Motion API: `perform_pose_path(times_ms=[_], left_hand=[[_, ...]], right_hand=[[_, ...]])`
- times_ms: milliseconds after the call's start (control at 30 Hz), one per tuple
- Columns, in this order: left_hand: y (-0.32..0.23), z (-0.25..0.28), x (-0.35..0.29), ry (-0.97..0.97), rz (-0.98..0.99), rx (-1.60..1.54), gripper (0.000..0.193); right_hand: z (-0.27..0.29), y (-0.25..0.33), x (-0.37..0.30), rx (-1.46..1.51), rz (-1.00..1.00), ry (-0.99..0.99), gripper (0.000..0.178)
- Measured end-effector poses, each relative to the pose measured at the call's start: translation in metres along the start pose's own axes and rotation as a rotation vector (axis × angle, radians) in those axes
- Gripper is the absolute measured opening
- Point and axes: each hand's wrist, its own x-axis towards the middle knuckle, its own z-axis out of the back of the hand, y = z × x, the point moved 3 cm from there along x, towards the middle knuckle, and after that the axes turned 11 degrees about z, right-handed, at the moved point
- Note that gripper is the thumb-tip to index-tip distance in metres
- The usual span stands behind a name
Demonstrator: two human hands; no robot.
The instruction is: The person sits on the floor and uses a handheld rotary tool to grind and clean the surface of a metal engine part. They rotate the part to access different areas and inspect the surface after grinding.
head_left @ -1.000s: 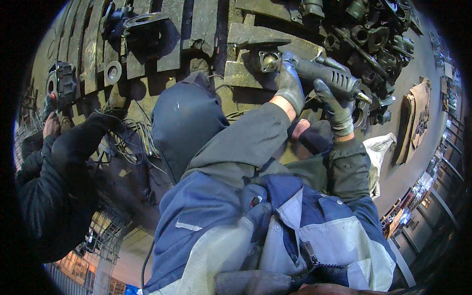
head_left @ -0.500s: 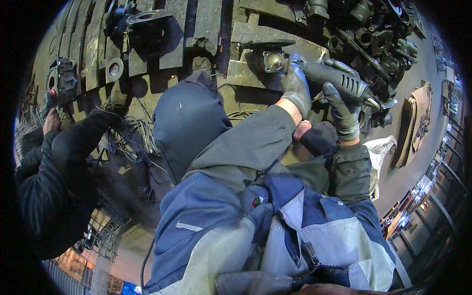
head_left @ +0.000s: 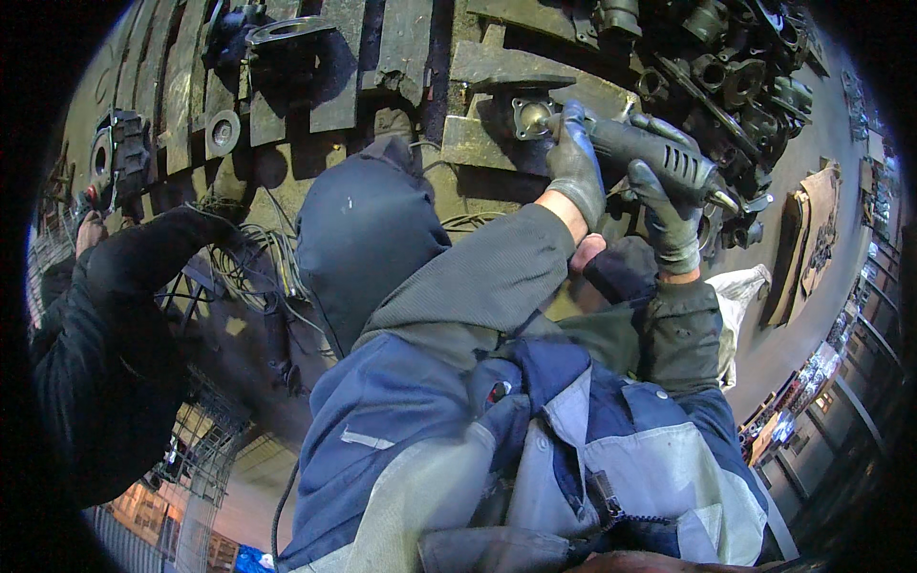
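Note:
My left hand [head_left: 576,164], in a grey and blue work glove, wraps round the front of a black die grinder [head_left: 638,148]. Behind it, my gloved right hand [head_left: 667,218] is closed round the rear of the tool, near its vent slots. The grinder's front end points left at a metal part with a squarish flange and a round opening [head_left: 530,119]. That part lies among pallet boards; whether the bit touches it is hard to make out. My left forearm crosses in front of my body, over my bent knee.
Dark metal castings [head_left: 740,81] are heaped at the upper right. A wooden pallet [head_left: 382,57] carries a ring-topped part [head_left: 291,31] and a small disc [head_left: 223,133]. Coiled cables [head_left: 253,267] lie left of my knee. A co-worker's dark sleeve [head_left: 119,315] reaches in at the left, near another casting [head_left: 117,158].
At the left, the co-worker's hand and arm have shifted slightly left and down. My hands and the grinder have hardly moved.

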Motion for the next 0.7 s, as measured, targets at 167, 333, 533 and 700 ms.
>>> perform_pose_path(times_ms=[167, 333, 533, 700], left_hand=[[0.002, 0.001, -0.003, 0.0, 0.033, 0.004, 0.065], [-0.003, 0.001, -0.004, 0.008, 0.078, 0.011, 0.063], [-0.004, 0.001, 0.007, -0.029, 0.036, 0.045, 0.061], [0.0, 0.003, 0.01, -0.07, -0.016, 0.06, 0.06]], right_hand=[[0.0, 0.01, 0.01, -0.063, 0.208, 0.038, 0.044], [-0.005, 0.006, 0.008, 0.023, 0.13, 0.029, 0.052], [-0.009, -0.002, 0.007, 0.047, 0.08, 0.039, 0.054], [-0.005, 0.002, 0.006, 0.02, 0.074, 0.021, 0.056]])
